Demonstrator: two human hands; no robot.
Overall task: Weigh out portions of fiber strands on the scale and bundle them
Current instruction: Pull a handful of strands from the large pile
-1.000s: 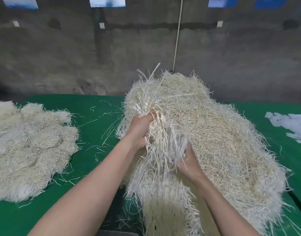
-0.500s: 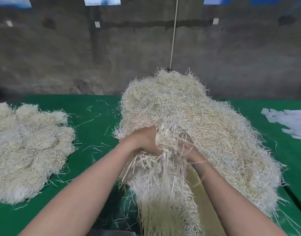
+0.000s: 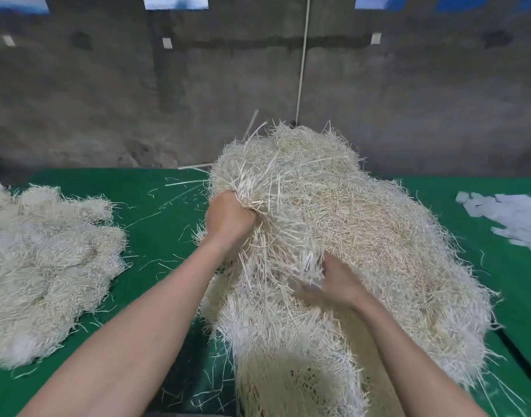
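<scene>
Left hand [image 3: 228,219], fingers curled tight round strands [image 3: 253,185], at 10 o'clock edge of big heap [image 3: 378,236] mid-table [image 3: 523,296]. Right hand [image 3: 339,285] buried in heap's near side, blurred; finger set unclear. 2nd heap [image 3: 47,266] at 9 o'clock, paper scraps [image 3: 517,218] at 3.

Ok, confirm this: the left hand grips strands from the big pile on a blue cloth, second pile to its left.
Wrong on the colour: the head view shows the cloth is green. The rest holds: the left hand grips strands from the big pile, second pile to its left.
</scene>
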